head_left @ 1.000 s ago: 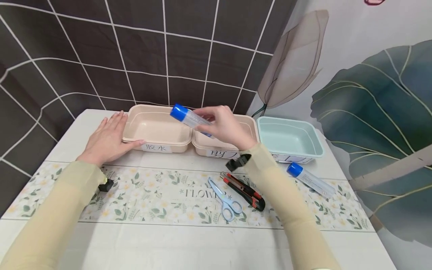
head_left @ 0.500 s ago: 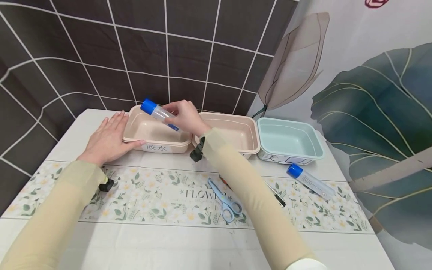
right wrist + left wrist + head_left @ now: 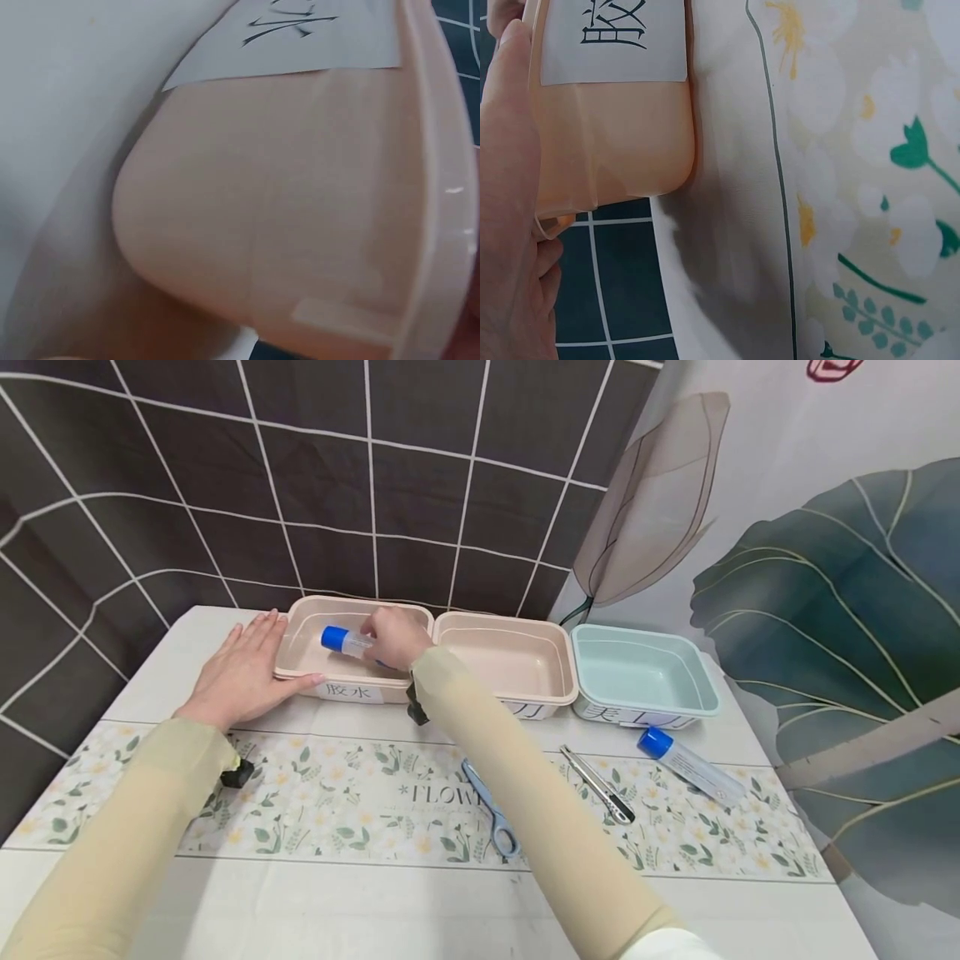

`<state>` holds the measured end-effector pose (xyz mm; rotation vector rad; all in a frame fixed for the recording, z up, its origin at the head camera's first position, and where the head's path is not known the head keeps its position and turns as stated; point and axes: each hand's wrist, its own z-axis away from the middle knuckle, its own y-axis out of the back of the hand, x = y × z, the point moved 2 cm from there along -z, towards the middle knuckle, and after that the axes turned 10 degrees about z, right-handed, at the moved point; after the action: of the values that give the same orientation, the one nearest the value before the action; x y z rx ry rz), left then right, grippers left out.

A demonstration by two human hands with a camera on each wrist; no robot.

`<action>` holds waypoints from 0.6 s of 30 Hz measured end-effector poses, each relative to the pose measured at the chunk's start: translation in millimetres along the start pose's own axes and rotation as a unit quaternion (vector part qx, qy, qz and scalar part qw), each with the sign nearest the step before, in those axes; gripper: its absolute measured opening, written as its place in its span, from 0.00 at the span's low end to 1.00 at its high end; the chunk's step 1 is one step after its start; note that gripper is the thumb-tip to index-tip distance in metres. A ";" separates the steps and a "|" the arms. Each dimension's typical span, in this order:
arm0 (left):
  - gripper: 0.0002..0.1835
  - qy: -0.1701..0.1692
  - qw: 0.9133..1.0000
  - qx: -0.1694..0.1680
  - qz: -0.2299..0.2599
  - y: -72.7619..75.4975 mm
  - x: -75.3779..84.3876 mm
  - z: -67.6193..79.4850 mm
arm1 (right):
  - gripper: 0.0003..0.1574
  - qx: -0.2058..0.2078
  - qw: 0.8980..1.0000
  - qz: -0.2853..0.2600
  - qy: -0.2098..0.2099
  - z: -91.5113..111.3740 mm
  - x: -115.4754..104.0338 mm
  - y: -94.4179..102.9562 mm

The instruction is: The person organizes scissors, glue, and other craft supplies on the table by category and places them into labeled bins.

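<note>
My right hand holds a clear glue bottle with a blue cap, down inside the left beige bin. The bottle lies slanted, its cap pointing left. My left hand rests with straight fingers against that bin's left end, thumb along the front rim. In the left wrist view the hand lies along the rim beside the bin's white label. The right wrist view is filled by the bin's outer wall, and the bottle is hidden there.
A second beige bin and a light blue bin stand to the right. On the table lie another glue bottle, a silver utility knife and blue scissors partly under my right forearm. A dark tiled-pattern cloth hangs behind.
My right hand has carried the glue bottle leftward from over the middle bin, then lowered it into the left bin. The forearm now covers the red and black knife. My left hand stays put.
</note>
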<state>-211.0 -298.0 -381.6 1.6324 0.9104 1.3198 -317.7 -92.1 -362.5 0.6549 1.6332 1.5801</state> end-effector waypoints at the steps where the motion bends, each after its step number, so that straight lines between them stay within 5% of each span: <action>1: 0.63 0.000 1.000 0.000 -0.001 -0.2 -0.4 0.0 | 0.27 -0.002 1.000 0.002 0.001 -0.4 0.1 -0.2; 18: 0.63 0.006 1.000 -0.009 0.003 -1.1 0.6 -2.1 | 0.31 0.071 0.993 -0.088 0.029 25.4 19.0 56.0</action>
<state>-212.9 -296.7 -382.2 1.6166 0.8994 1.3399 -316.3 -56.0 -309.2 0.5254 1.8073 1.3779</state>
